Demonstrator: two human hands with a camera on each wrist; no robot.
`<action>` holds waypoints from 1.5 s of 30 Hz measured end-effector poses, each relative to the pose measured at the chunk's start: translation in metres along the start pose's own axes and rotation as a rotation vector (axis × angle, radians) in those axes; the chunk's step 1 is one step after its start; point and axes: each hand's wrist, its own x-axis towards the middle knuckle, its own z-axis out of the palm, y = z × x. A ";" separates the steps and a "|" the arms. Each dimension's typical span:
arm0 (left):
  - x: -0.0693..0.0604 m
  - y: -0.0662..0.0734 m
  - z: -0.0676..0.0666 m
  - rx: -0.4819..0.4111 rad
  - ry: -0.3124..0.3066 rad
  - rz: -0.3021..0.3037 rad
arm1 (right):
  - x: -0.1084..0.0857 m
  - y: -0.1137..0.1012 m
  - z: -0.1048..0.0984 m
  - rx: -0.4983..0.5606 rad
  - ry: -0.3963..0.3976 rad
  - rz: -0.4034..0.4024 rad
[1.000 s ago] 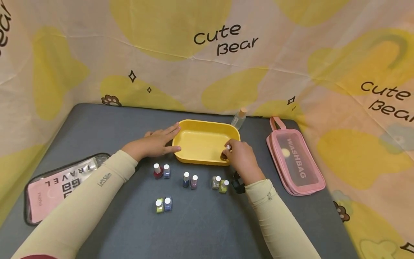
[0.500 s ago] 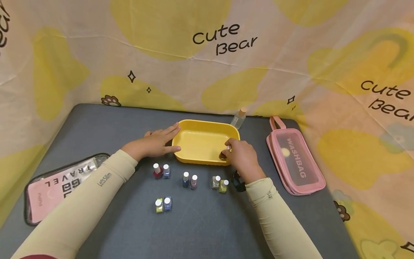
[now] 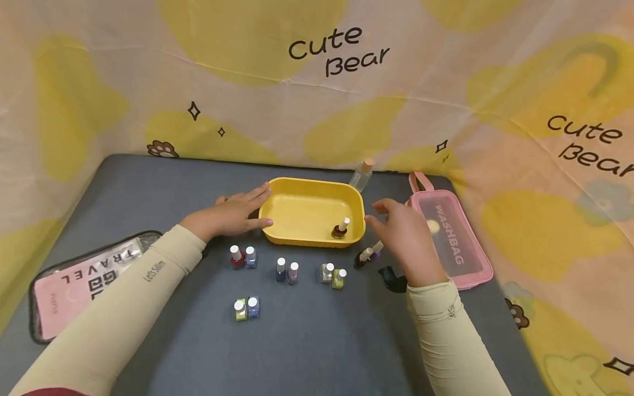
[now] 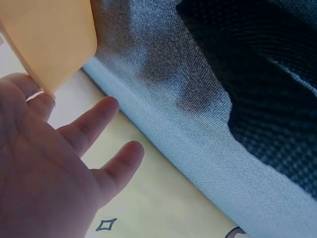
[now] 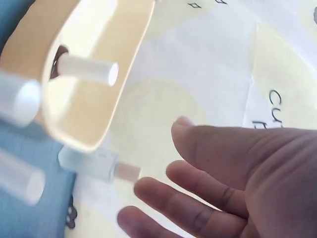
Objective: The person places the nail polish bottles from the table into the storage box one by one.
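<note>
A yellow tray (image 3: pixel 302 212) stands at the back of the table. The left hand (image 3: pixel 230 214) rests on its left rim with fingers spread; the left wrist view shows those fingers (image 4: pixel 99 119) extended beside the tray wall. Inside the tray, at the right end, a dark nail polish bottle (image 3: pixel 339 229) with a white cap stands upright. Off the tray's right side hovers the right hand (image 3: pixel 408 236), holding nothing, fingers loosely bent. Just below that hand are a dark polish bottle (image 3: pixel 362 258) and a purple one (image 3: pixel 376 252), partly hidden by it.
Polish bottles stand in pairs: red (image 3: pixel 238 258) and blue, navy (image 3: pixel 280 270) and lilac, silver (image 3: pixel 326 273) and lime, with lime (image 3: pixel 240 311) and blue nearer. A clear bottle (image 3: pixel 361 175) is behind the tray. A pink washbag (image 3: pixel 453 236) lies right, a travel pouch (image 3: pixel 74 286) left.
The right hand has let go of the dark polish bottle inside the tray and moved right, out of it. The left hand stays on the rim. The head view has shifted slightly.
</note>
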 end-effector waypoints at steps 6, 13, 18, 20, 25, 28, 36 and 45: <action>0.000 -0.001 -0.001 0.010 -0.004 -0.005 | -0.018 0.021 -0.004 0.012 -0.007 0.048; 0.000 0.001 -0.002 0.009 -0.014 -0.014 | -0.021 0.039 0.013 -0.004 -0.053 0.101; 0.000 0.002 -0.004 0.010 -0.018 -0.015 | -0.021 0.044 0.024 0.010 -0.036 0.106; 0.000 0.002 -0.004 0.009 -0.017 -0.015 | -0.019 0.045 0.026 0.016 -0.025 0.108; 0.000 0.002 -0.004 0.009 -0.011 -0.009 | -0.016 0.044 0.029 0.021 -0.023 0.095; -0.001 0.002 -0.004 0.012 -0.012 -0.004 | -0.016 0.042 0.026 0.007 -0.016 0.062; 0.000 0.004 -0.005 0.007 -0.012 -0.003 | -0.015 0.015 -0.012 0.016 0.107 -0.025; -0.003 0.005 -0.006 -0.002 -0.013 0.000 | 0.007 -0.047 -0.012 -0.043 0.081 -0.198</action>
